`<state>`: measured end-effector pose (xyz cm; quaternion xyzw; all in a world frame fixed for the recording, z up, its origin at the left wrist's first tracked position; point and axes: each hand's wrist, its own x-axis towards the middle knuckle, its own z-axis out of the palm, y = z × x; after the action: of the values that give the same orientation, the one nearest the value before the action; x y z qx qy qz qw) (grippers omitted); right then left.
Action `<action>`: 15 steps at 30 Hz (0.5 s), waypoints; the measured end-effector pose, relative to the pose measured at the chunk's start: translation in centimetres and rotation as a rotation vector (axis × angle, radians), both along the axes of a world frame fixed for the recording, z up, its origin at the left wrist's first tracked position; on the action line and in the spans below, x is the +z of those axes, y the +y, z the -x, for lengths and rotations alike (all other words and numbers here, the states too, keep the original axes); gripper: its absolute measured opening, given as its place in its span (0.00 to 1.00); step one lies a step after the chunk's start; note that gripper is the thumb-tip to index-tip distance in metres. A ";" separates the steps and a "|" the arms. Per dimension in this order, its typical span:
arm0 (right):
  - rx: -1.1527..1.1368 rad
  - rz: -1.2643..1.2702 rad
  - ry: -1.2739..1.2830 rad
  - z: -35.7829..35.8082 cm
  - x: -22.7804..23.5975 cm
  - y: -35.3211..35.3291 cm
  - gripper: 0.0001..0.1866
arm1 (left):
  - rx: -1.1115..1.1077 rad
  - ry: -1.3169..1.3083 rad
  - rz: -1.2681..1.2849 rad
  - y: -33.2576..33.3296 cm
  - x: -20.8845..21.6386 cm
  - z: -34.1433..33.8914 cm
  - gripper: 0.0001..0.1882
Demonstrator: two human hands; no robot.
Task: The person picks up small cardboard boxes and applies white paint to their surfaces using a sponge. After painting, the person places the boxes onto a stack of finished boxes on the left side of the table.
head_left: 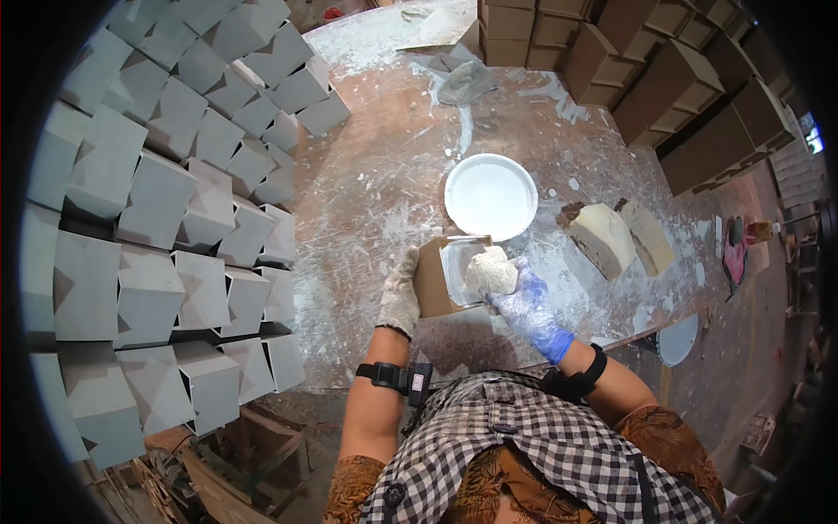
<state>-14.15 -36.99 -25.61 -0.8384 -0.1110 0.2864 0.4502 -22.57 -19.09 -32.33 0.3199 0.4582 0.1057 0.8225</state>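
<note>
Left hand [401,293], in a white knit glove, has its grip closed on the left edge of the brown box-shaped mould [447,276], just below the white basin [491,197] on the tabletop [367,183]. Right hand [526,306], blue-gloved, has its grip wrapped around a pale sponge [491,272] pressed into the mould's grey-coated inside.
</note>
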 end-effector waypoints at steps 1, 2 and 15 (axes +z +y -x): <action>-0.077 -0.035 0.179 0.2 0.0 0.3 0.25 | -0.003 0.010 -0.006 0.1 -0.1 0.0 0.28; -0.067 -0.207 0.189 0.2 -0.1 0.9 0.26 | -0.002 0.040 -0.015 0.2 -0.2 0.0 0.28; 0.519 -0.346 0.342 -4.0 0.4 1.7 0.31 | -0.033 -0.205 0.161 0.4 -0.8 -0.1 0.29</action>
<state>-10.17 -35.26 -25.23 -0.6335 -0.2899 0.5046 0.5099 -22.51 -18.67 -33.09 0.2479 0.3732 0.0872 0.8898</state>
